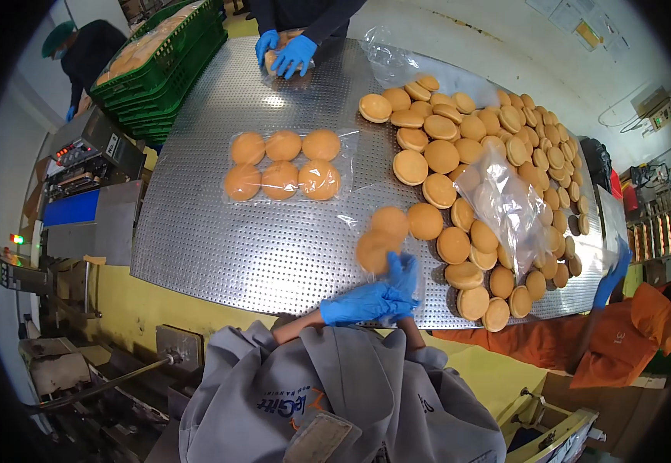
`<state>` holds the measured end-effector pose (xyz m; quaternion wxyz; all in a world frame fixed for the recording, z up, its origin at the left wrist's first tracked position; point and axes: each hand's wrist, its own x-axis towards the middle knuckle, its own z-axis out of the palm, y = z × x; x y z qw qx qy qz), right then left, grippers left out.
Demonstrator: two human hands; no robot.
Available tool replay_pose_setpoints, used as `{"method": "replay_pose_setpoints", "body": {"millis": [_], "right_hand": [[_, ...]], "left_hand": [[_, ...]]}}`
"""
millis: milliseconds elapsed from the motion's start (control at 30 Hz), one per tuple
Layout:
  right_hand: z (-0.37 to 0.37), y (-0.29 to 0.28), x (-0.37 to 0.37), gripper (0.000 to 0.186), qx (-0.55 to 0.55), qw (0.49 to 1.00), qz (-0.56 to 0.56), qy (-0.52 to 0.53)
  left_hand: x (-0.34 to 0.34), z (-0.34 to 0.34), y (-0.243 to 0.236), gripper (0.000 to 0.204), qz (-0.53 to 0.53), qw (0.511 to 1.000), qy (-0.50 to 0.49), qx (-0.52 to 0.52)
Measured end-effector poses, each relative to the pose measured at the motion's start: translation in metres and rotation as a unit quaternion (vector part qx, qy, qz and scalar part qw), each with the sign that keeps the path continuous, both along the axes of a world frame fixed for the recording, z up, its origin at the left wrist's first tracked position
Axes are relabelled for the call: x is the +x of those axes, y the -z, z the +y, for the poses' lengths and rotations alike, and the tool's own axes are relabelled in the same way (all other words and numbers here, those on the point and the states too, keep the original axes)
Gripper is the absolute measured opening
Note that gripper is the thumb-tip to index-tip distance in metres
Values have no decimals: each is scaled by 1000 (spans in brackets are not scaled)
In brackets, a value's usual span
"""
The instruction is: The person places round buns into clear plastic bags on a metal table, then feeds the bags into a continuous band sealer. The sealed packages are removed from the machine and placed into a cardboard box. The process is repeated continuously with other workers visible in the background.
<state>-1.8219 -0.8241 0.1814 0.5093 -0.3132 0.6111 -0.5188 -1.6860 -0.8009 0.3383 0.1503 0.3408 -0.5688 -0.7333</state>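
Close to the near edge of the metal table, my gloved left hand [360,303] reaches in from the left and is closed at the near end of a clear plastic bag [409,293]. My gloved right hand [403,276] meets it there, its fingers bent against the bag beside the buns. At least two round golden buns [386,224] lie in or under that film just beyond my fingers, blurred. How the fingers grip is partly hidden where the hands overlap. Left of centre lies a flat clear bag of buns [282,164], set in two rows.
A large heap of loose buns [443,157] covers the table's right side, with crumpled clear bags [505,202] on top. Across the table, a person's blue-gloved hands [293,58] handle a bag. Green crates [158,77] stand far left. An orange sleeve [567,339] reaches in at right.
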Motion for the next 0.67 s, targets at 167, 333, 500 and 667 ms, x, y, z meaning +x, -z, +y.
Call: {"method": "replay_pose_setpoints", "body": {"millis": [167,333,500,667], "right_hand": [[1,-5,25,54,-96,936,-58,-334],[-3,-12,76,51,-51,960,-77,-264],[-13,-34,78,83,-195,872,412,-179],[-36,-22,72,88,-271,846,423,-175]], "left_hand": [[-19,54,49,23,-80,981,-105,-144],[2,35,43,20,104,994,30,-19],[15,36,47,22,103,991,-2,91],[20,5,119,34,-116,918,204,-320]]}}
